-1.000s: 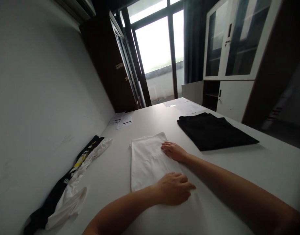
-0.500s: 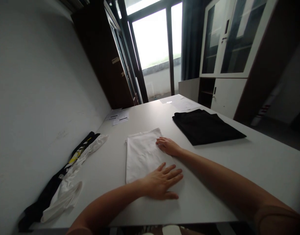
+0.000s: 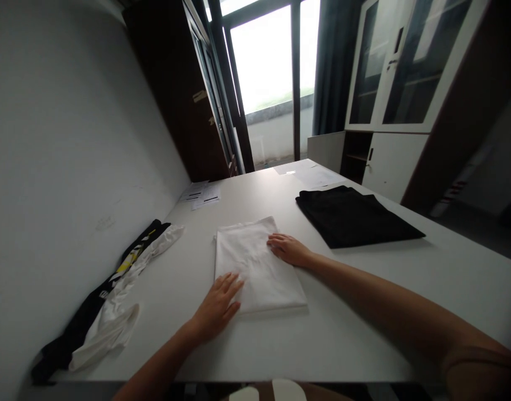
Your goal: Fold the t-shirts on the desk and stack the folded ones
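Now, from the head view, we see a folded white cloth (image 3: 255, 262) lying flat near the middle of the desk (image 3: 364, 323), a neat rectangle with its long side running away from us. Our left hand (image 3: 219, 306) rests palm down at the near left corner of the cloth, fingers spread and flat, its grip wide and closed on nothing. Our right hand (image 3: 288, 249) lies on the cloth's right edge, toward the far end, fingers extended and slightly curled, pressing rather than pinching (so this grip holds nothing either).

Well apart to the right, farther back on the desk, lies a folded black garment (image 3: 355, 216), also flat. Along the left edge of the desk, against the wall (image 3: 72, 167), a loose heap of black, white and yellow clothing (image 3: 113, 295) stretches in a line. Some printed papers (image 3: 202, 195) sit at the far left of the desk, and more sheets (image 3: 311, 174) lie at the far end near the window (image 3: 268, 67). A white cabinet with glass doors (image 3: 401, 83) stands at the right.
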Demonstrator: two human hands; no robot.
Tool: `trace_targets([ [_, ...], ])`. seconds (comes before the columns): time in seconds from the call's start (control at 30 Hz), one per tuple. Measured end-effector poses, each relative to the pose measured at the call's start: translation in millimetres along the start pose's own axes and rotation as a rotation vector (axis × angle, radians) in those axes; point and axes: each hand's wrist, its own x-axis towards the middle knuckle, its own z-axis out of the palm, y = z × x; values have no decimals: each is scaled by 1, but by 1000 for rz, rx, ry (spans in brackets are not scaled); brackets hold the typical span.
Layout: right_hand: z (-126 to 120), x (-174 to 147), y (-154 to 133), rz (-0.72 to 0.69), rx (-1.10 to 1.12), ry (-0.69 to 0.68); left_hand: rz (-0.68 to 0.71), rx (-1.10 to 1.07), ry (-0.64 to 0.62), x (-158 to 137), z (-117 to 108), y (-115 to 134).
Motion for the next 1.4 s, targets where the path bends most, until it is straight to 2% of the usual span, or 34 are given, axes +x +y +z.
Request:
trace_targets([
  [0.1, 3, 0, 4, -4, 13, -10, -98, 51, 127, -19, 0, -3],
  [0.2, 5, 0, 5, 1, 24, -6, -273, 120, 281, -29, -3, 1],
  [0.27, 4, -1, 3, 5, 31, -2, -349, 143, 316, -35, -2, 6],
  [0.33, 4, -2, 1, 3, 34, -1, -369, 99, 311, -40, 2, 12],
  [0.47, 3, -3, 0, -2, 23, 2, -424, -171, 309, -49, 10, 15],
  [0.57, 5, -2, 3, -1, 23, 2, -493, -315, 285, -50, 8, 11],
  [0.83, 5, -3, 2, 8, 29, -1, -478, -426, 150, -50, -9, 5],
  [1.0, 0, -3, -4, 42, 18, -37, -417, -407, -30, -45, -27, -8],
  [1.1, -2, 2, -3, 68, -6, -72, -374, -385, -138, -37, -44, -17],
  [1.17, -3, 10, -3, 85, -47, -110, -373, -311, -157, -28, -57, -19],
  [1.3, 1, 40, -13, 149, -127, -139, -355, -150, -84, 13, -69, -17],
  [1.4, 13, 65, -26, 131, -132, -136, -295, -99, 28, 68, -57, -20],
])
